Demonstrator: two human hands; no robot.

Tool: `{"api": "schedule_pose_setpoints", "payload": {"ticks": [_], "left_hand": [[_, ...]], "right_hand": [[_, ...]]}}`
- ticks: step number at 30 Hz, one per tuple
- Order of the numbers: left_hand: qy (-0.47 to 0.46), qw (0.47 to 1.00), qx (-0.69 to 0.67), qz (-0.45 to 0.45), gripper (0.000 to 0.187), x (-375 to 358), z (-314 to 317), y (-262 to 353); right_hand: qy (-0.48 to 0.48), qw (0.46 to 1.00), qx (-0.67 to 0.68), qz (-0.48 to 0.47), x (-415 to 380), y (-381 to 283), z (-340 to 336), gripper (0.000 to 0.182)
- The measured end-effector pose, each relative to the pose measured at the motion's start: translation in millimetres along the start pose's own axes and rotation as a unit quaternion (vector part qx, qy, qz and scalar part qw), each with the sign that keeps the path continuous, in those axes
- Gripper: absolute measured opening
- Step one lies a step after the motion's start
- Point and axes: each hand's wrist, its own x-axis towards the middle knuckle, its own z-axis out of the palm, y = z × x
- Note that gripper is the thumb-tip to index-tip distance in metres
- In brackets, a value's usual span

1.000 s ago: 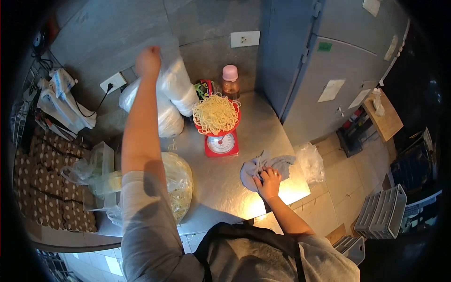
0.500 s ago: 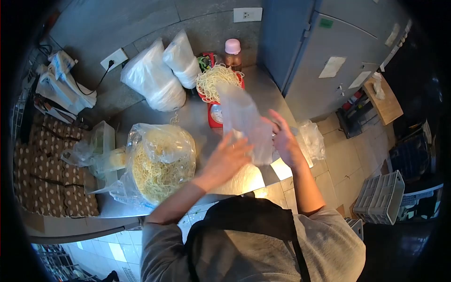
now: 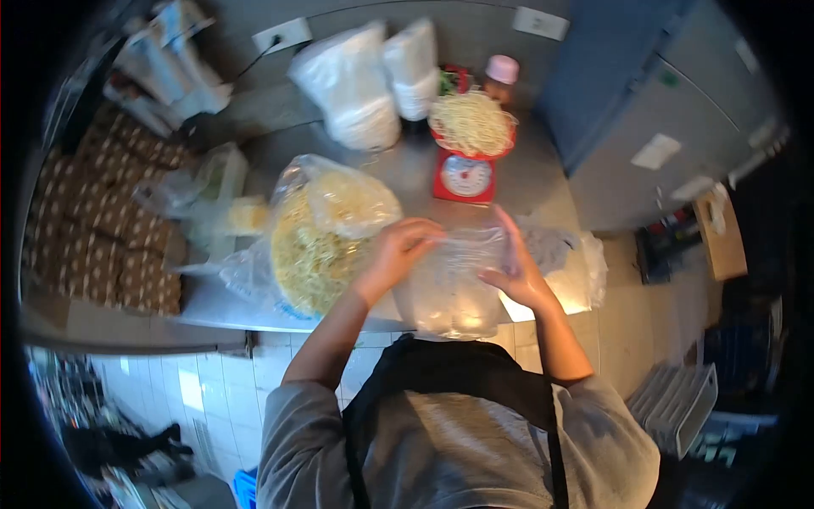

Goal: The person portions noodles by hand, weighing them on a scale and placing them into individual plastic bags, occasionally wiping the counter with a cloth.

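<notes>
A clear plastic bag (image 3: pixel 454 293) hangs between my two hands over the front of the steel table, its mouth edge facing the scale. My left hand (image 3: pixel 397 259) pinches the bag's upper left edge with thumb and fingertips. At the bag's right side, my right hand (image 3: pixel 519 276) has its fingers stretched out and its thumb apart, touching the plastic. Beyond the bag stands a red dial scale (image 3: pixel 465 176) with a heap of noodles (image 3: pixel 472 123) on its pan. To the left sits a large clear bag of noodles (image 3: pixel 326 242), partly folded over on top.
Two white plastic packs (image 3: pixel 352 93) stand against the wall, near a pink-capped bottle (image 3: pixel 501 71). More thin plastic bags (image 3: pixel 551 250) lie at the table's right edge. A grey cabinet (image 3: pixel 627 110) stands at the back right, and a polka-dot cloth (image 3: pixel 110 229) is on the left.
The plastic bag, held up in front of the scale before, is now lower and spread between my hands. The scale and its noodles show fully. My head view has shifted.
</notes>
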Motion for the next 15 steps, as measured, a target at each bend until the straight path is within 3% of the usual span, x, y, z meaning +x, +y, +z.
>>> {"api": "schedule_pose_setpoints", "payload": {"ticks": [1,5,6,8,10,12,15], "left_hand": [[0.011,1.0,0.002,0.023,0.017,-1.9,1.8,-4.7],[0.039,0.994,-0.006,0.098,0.013,-4.9,6.9,1.9],[0.042,0.994,-0.025,0.103,0.015,-4.5,5.8,2.0],[0.01,1.0,-0.01,0.014,0.018,-2.7,-0.7,3.6],[-0.06,0.98,0.063,-0.177,0.022,-0.1,-9.2,9.3],[-0.037,0.973,0.168,-0.156,0.022,-3.8,-10.2,12.6],[0.042,0.966,0.241,-0.084,0.022,-8.5,-7.5,7.0]], "right_hand": [[0.028,0.987,-0.131,-0.091,1.9,-2.0,2.4,0.068],[-0.076,0.97,-0.19,-0.134,6.5,10.7,-17.8,0.025],[-0.053,0.972,-0.196,-0.122,8.5,10.9,-16.5,0.021],[0.006,0.972,-0.218,-0.091,10.6,2.3,-21.2,0.017],[-0.033,0.951,-0.265,-0.157,14.1,-16.9,-21.0,0.02],[-0.105,0.933,-0.277,-0.202,12.0,-28.9,-19.6,0.021],[-0.195,0.943,-0.205,-0.178,12.5,-31.6,-12.7,0.023]]}}
